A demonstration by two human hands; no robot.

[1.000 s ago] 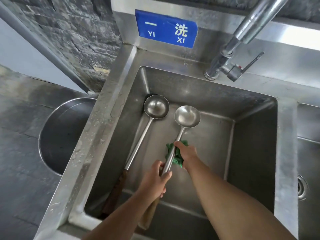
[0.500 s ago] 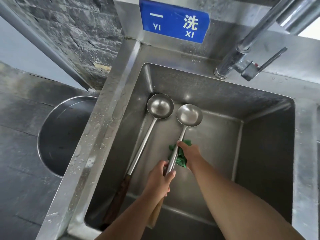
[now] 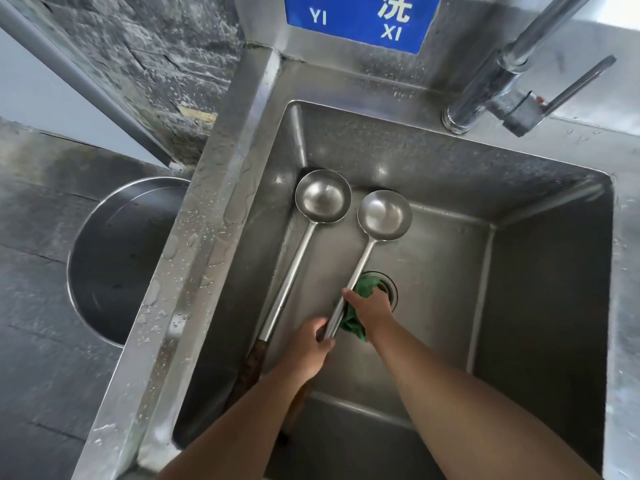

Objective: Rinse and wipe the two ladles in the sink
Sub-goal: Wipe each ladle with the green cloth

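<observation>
Two steel ladles lie in the deep steel sink [image 3: 540, 237]. The left ladle [image 3: 322, 199] rests against the sink's left wall, its dark wooden handle pointing toward me. The right ladle [image 3: 383, 214] is lifted at its shaft. My left hand [image 3: 308, 348] is shut on that shaft just above the wooden grip. My right hand [image 3: 370, 306] presses a green cloth [image 3: 355, 322] against the same shaft, slightly higher up. The cloth partly covers the drain [image 3: 389, 289].
A tap [image 3: 485, 88] with a lever stands at the sink's back right; no water runs. A blue sign [image 3: 360, 19] hangs on the back panel. A round steel basin [image 3: 114, 258] sits on the floor to the left. The sink rim is wet with droplets.
The view has shifted so the sink sits further right and the drain shows. My right hand with the cloth has slid slightly down the ladle's shaft toward my left hand.
</observation>
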